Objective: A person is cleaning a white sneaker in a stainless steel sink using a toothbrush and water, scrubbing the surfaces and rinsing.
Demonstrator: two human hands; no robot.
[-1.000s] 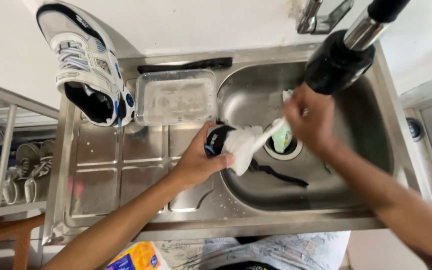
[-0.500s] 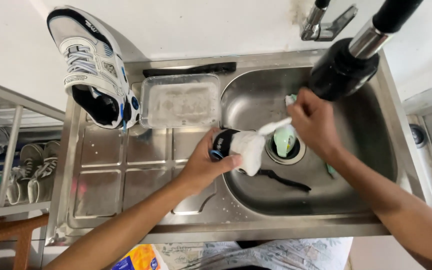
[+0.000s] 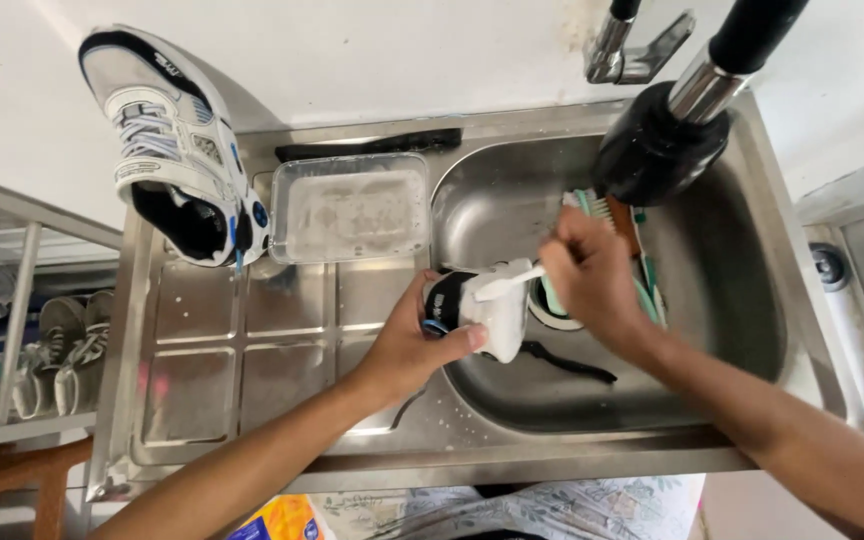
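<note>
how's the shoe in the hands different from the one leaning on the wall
The held shoe sits over the sink basin, gripped by the left hand while the right hand works a white brush on it; the propped shoe leans untouched against the wall. The held shoe is mostly hidden by hands; the propped one shows laces and opening. Both look white with black.

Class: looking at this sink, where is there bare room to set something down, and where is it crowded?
Bare: the ribbed draining board between sneaker, plastic tray and left hand. Crowded: the basin, with right hand, shoe, brushes.
</note>
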